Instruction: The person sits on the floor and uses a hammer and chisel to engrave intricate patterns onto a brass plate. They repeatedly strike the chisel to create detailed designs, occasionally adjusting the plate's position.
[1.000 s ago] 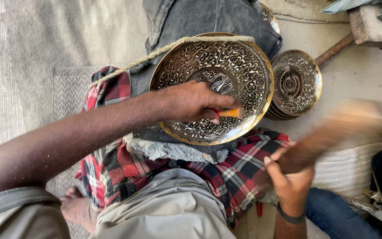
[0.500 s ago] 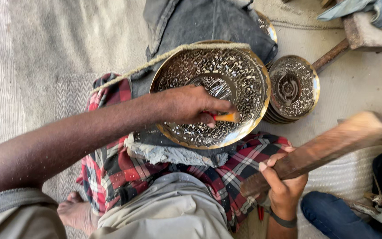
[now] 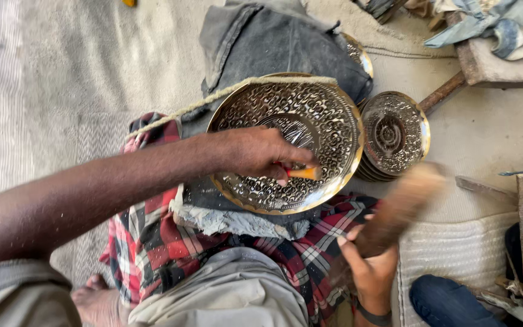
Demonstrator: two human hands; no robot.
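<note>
Right hand (image 3: 367, 269), nearest, is clenched on a blurred wooden mallet (image 3: 398, 209) just right of the engraved brass plate (image 3: 310, 121). Left hand (image 3: 255, 151) pinches an orange-handled chisel (image 3: 302, 173) on the plate; a skewed blow could catch fingers or scar the pattern.

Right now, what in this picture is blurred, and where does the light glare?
Head view: the wooden mallet in the right hand is smeared by motion; the left hand, its orange-tipped tool and the engraved brass plate are sharp; light glints along the plate's lower rim.
</note>
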